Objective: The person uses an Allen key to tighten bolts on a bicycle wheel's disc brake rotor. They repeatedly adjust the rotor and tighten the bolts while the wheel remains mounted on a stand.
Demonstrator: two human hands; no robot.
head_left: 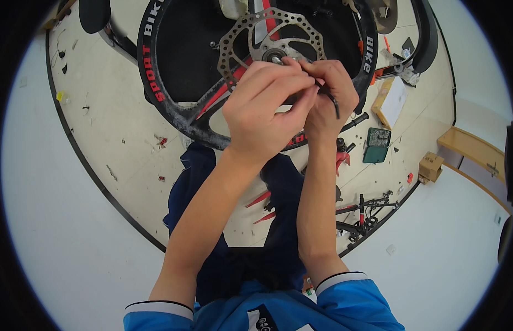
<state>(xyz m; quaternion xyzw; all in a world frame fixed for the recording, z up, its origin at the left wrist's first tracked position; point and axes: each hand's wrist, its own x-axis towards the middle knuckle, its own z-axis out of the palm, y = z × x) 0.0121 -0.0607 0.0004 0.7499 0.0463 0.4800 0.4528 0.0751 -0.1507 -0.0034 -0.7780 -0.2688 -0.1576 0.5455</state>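
Wheel (215, 103), black, red-striped; disc side up at the top of the view, over a black surface (182, 52); likely stiff, fairly heavy, best held by its rim (151, 80); brake disc (258, 53), perforated metal; probably rigid yet liable to warp if levered; better handled by its edge; left hand (267, 110), fingertips pinching the upper end of a rod (335, 102); right hand (335, 91), fingers curled just beside (hold hidden, cannot tell); rod, slim, black; likely light, firm, suited to a fingertip pinch; axle end (277, 58), silvery; likely hard, smooth.
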